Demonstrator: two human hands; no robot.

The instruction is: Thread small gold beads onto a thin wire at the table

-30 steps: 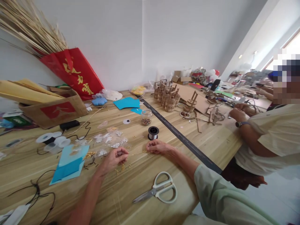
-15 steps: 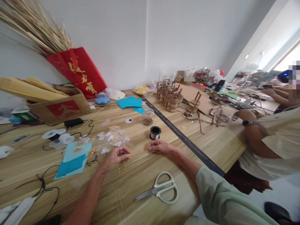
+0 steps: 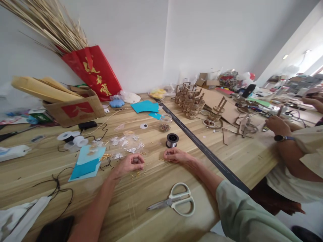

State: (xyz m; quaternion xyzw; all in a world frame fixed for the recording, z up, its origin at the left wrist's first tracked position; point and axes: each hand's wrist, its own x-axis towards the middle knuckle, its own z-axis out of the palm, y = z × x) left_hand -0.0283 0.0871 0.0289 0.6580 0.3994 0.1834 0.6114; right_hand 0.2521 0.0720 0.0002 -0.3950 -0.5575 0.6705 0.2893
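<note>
My left hand point(image 3: 131, 163) is closed in a pinch just above the tabletop. A thin gold chain point(image 3: 162, 159), very fine and partly lost against the wood, runs between it and my right hand point(image 3: 176, 156). The thumb and fingertips of that hand are pinched together at the chain's right end, just in front of a black spool of silvery wire point(image 3: 172, 140). Small gold findings point(image 3: 137, 173) lie scattered below my left fingers. White-handled scissors point(image 3: 174, 201) rest nearer me, blades pointing left. Small clear bags of silver pieces point(image 3: 124, 143) lie beyond my left hand.
Blue sheets point(image 3: 84, 168) and white spools lie left. A jar of beads point(image 3: 165, 126) stands behind the wire spool. Small bamboo baskets point(image 3: 190, 106) stand farther back, past a black strip point(image 3: 202, 143). A co-worker's hand point(image 3: 279, 126) is at right. A red bag point(image 3: 97, 74) leans against the wall.
The view has turned slightly left, so everything sits farther right in the picture. My hands keep their pinches and stay about the same distance apart. The co-worker's hands have shifted.
</note>
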